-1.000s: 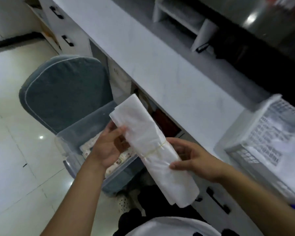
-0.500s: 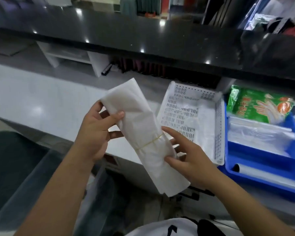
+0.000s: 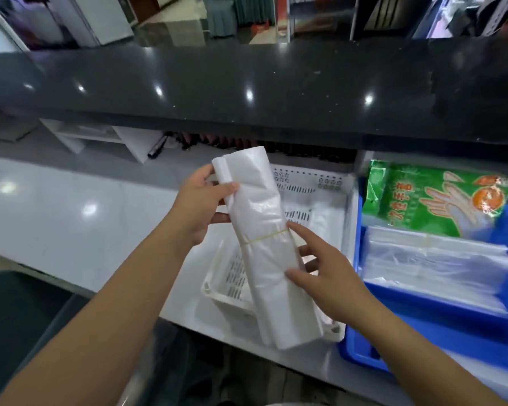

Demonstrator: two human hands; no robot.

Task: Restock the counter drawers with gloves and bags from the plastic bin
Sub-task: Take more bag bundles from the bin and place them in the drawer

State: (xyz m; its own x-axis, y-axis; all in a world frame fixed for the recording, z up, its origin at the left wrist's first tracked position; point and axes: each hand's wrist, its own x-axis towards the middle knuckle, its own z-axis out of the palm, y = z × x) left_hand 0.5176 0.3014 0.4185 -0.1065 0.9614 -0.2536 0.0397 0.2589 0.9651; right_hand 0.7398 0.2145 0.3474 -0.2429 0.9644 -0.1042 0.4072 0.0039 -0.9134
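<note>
Over the white basket (image 3: 311, 194), both hands now hold the bag bundle (image 3: 261, 230).

Left hand (image 3: 200, 206) curled in a grip, right hand (image 3: 329, 276) likewise, forearms extended

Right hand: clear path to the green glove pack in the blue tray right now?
Probably not yet. The right hand is pinching the banded bag bundle, so it's occupied. The green glove pack itself lies uncovered at the far end of the blue tray, nothing blocking once the hand lets go.
</note>
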